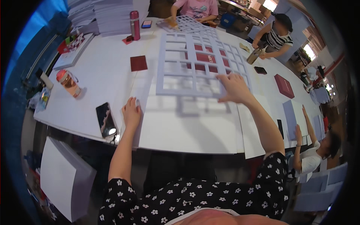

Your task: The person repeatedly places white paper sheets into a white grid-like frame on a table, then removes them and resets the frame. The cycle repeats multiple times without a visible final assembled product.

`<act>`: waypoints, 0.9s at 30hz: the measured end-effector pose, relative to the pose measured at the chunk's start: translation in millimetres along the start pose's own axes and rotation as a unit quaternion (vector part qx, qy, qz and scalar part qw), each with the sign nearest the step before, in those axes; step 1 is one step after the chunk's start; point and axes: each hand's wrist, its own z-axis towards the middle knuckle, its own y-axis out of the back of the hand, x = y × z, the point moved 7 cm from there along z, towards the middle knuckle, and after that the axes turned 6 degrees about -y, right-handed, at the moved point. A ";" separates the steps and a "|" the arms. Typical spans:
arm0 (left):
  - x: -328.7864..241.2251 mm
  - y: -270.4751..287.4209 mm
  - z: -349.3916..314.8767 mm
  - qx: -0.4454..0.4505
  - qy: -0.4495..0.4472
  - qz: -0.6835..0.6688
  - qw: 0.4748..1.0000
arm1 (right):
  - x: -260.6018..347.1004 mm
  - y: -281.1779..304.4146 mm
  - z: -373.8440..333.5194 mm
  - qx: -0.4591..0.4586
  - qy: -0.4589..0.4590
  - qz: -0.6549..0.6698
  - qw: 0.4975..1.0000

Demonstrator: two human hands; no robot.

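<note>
My right hand grips the near right part of a white cut-out grid sheet with thumb and fingers. The sheet is raised off the table at its near edge and casts a shadow onto a plain white board below. Through its openings shows a dark red box or panel. My left hand is at the left edge of the board, its fingers curled around something pale that I cannot make out.
The white table bears a black phone, an orange bottle, a pink flask, a red square and a red box. Stacked sheets stand behind. Several people work around the table; one handles another grid sheet.
</note>
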 end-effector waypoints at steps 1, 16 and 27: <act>-0.5 -1.7 -0.2 -0.002 -0.003 -0.003 1.000 | 13.6 4.3 -28.9 0.010 0.012 0.014 1.000; 17.7 -4.0 -12.0 -0.066 -0.015 -0.106 0.992 | 115.8 -64.1 -134.3 0.132 0.044 -0.029 0.990; -6.9 39.6 -103.6 0.031 0.166 -0.506 0.846 | 71.3 -58.5 -202.8 -0.120 -0.120 0.069 0.983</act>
